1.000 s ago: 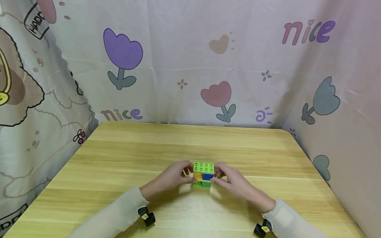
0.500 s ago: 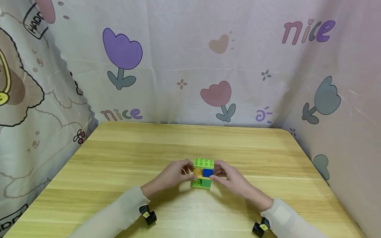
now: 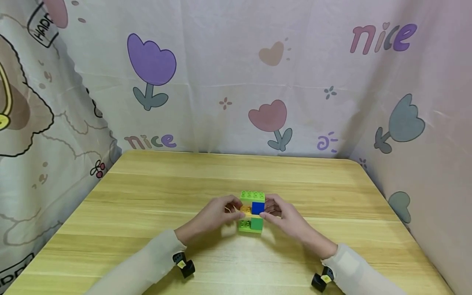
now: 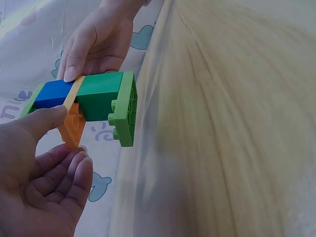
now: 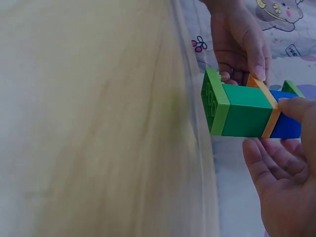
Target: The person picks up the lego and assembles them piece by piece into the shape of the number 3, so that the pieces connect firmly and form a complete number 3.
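Fingertips pinched the brick stack [image 3: 252, 212] at its thin orange layer: left hand [image 3: 213, 219] from nine o'clock, right hand [image 3: 287, 221] from three o'clock. It stood mid-table [image 3: 147, 205], lime plate on top.

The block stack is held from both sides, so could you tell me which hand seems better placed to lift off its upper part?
Probably the right hand: it pinches the block stack at the blue brick.

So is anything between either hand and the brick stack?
Nothing visible. The left hand and right hand both pinch the brick stack directly from opposite sides above the table.
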Tool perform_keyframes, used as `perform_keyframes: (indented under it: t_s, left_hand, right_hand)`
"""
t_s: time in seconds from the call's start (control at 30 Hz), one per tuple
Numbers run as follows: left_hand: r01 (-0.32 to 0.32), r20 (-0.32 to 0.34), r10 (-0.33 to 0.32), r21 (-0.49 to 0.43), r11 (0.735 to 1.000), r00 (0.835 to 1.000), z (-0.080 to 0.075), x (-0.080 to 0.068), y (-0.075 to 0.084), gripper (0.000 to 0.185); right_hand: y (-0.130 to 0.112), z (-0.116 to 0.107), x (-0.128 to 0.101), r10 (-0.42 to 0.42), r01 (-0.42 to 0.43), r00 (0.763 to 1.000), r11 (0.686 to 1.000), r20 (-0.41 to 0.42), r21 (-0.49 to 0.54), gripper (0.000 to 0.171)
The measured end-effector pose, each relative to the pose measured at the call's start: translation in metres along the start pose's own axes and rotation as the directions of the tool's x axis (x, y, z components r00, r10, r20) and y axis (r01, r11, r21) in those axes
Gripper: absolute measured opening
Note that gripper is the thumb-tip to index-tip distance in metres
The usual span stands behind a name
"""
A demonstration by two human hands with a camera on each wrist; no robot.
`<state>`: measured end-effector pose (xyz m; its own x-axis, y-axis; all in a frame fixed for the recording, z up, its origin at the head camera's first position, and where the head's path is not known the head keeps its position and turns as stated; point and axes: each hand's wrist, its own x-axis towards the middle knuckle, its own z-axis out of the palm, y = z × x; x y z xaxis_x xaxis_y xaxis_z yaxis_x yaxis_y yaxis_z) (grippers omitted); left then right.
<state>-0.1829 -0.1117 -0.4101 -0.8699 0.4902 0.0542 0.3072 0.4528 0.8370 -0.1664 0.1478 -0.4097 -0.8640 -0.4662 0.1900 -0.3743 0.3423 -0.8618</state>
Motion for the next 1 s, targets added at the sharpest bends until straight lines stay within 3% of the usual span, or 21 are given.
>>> perform_keyframes:
  t_s: [0.43, 0.63, 1.0]
  left_hand:
    - [0.001, -0.039, -0.001, 0.004, 1.0, 0.999, -0.004, 0.003, 0.007, 0.037]
    - [-0.03, -0.052, 0.03, -0.001, 1.0, 0.998, -0.005, 0.005, 0.01, 0.035]
    - [-0.032, -0.062, 0.032, 0.003, 0.999, 0.998, -0.006, 0.01, 0.01, 0.03]
  right_hand:
    - [-0.002, -0.004, 0.009, 0.049, -0.045, 0.998, 0.993, -0.038, 0.106, 0.053]
    - [-0.003, -0.007, 0.013, 0.084, -0.076, 0.996, 0.98, -0.033, 0.186, 0.057]
    - [-0.001, -0.011, 0.018, 0.124, -0.115, 0.992, 0.967, -0.026, 0.227, 0.06]
